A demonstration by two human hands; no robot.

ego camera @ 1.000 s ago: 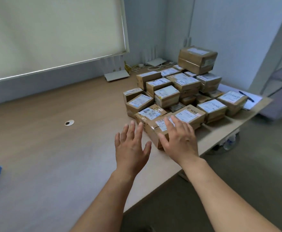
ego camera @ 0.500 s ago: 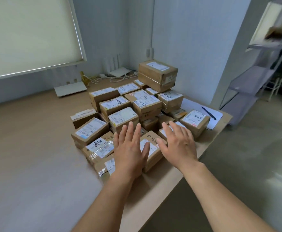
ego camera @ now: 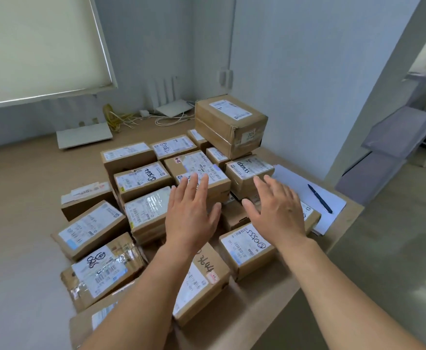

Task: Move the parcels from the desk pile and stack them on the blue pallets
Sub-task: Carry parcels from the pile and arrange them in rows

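Wood-tone desk (ego camera: pixel 17 178) fills the left and near ground, set into a room corner. Far left hangs a pale roller blind (ego camera: pixel 37 46). On the desk's right half sits the pile of parcels (ego camera: pixel 143 180): brown cardboard, white shipping labels, packed edge to edge, some stacked. At the far end the largest parcel (ego camera: pixel 228 117) tops the pile; its side sticker reads "705". Other labels carry black marker scrawl, not surely legible. Grey shelving (ego camera: pixel 396 132) stands far right, off the desk. White paper sheets (ego camera: pixel 295 188) lie right of the pile, partly under parcels. Both arms reach in from near: left hand (ego camera: pixel 190 218) and right hand (ego camera: pixel 278 210) are palm-down over the pile's middle, fingers straight and spread, set apart, gripping nothing; contact with parcels cannot be told. Behind the pile by the wall are a white router (ego camera: pixel 172 107) and loose cables (ego camera: pixel 121 118). A pen (ego camera: pixel 320 198) lies on the sheets.
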